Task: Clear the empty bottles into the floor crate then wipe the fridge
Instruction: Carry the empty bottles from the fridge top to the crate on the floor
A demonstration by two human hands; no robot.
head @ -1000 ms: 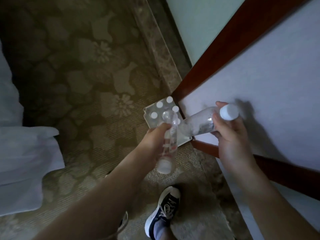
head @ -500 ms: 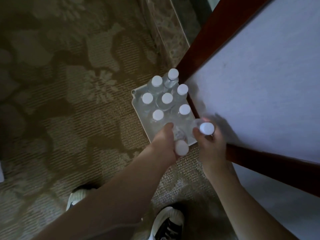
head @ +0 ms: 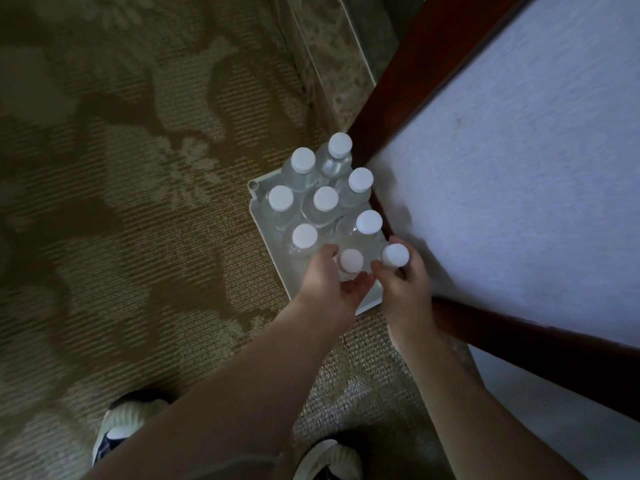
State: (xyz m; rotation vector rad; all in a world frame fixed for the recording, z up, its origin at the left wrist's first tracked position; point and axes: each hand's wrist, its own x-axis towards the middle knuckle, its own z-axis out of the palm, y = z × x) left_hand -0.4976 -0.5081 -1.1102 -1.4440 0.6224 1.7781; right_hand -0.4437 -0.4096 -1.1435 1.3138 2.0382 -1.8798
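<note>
A pale grey crate (head: pixel 268 233) stands on the carpet beside the white-topped unit. Several clear plastic bottles with white caps (head: pixel 325 199) stand upright in it. My left hand (head: pixel 332 282) curls around a bottle with a white cap (head: pixel 350 260) at the crate's near end. My right hand (head: pixel 403 287) grips another capped bottle (head: pixel 395 255) just to its right, against the unit's corner. Both bottles stand upright inside the crate. Their bodies are mostly hidden by my fingers.
A white surface with a dark red wooden frame (head: pixel 398 98) fills the right side, its corner over the crate. Patterned brown carpet (head: pixel 138 202) covers the floor. A stone threshold strip (head: pixel 329 64) runs at the top. My shoes (head: pixel 121 420) show at the bottom.
Both hands have lowered their bottles from tilted to upright in the crate's near end. The view has closed in on the crate.
</note>
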